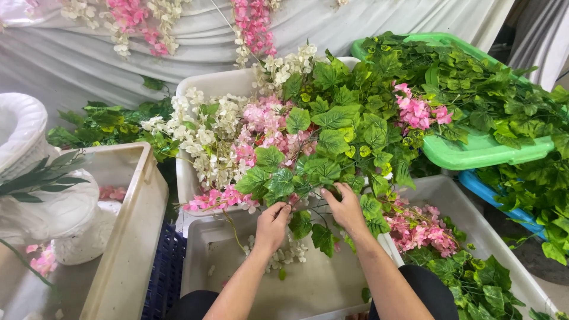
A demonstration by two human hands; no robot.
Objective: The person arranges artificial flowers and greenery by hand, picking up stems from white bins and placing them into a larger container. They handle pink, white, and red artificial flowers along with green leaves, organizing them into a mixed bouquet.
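My left hand (272,226) and my right hand (345,208) reach under a bundle of artificial green leaf sprays (332,142) mixed with pink blossoms (261,121) and white blossoms (204,130). Each hand closes on thin stems at the bundle's lower edge, above a grey-white plastic bin (237,266). A few loose white blossoms (290,252) lie on the bin's floor between my forearms. The fingertips are hidden among the leaves.
A second white bin (210,83) behind holds the flower pile. A green tub (480,151) of leaves sits on a blue one (492,195) at right. Another bin (474,231) with pink flowers and leaves is at lower right. A beige bin (127,237) and white pedestal vase (35,178) stand left.
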